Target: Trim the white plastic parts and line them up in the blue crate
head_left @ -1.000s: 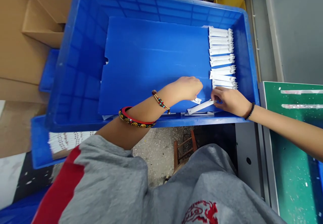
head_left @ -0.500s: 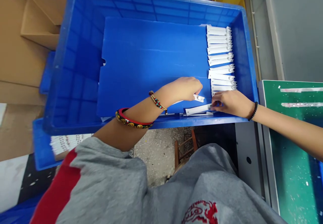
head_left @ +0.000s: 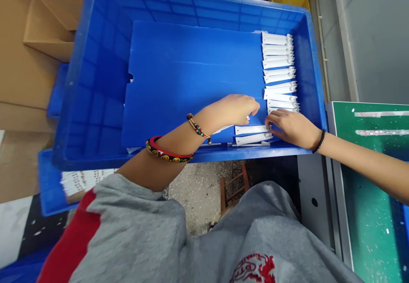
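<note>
My left hand (head_left: 234, 109) is closed over the blue sheet (head_left: 191, 70), with a small white bit showing under its fingers and a white edge under the wrist. It seems to grip white plastic strips, mostly hidden by the palm. At the tub's near right corner, my right hand (head_left: 289, 125) has its fingers curled on the right end of a narrow white plastic strip (head_left: 251, 130). Just nearer to me lies another white strip (head_left: 252, 138), roughly parallel. Beyond the right hand, several similar strips (head_left: 279, 76) form a column along the sheet's right side.
The large blue tub (head_left: 65, 117) surrounds the sheet with raised walls. A green-topped table (head_left: 367, 168) stands at the right. Cardboard boxes (head_left: 47, 23) and a smaller blue bin (head_left: 47, 189) are on the left. A wooden stool (head_left: 234, 185) is below the tub.
A strip now lies beside the near one, under my right fingers. My right hand has shifted slightly away from me. The white clip end at my left fingers is now mostly out of sight.
</note>
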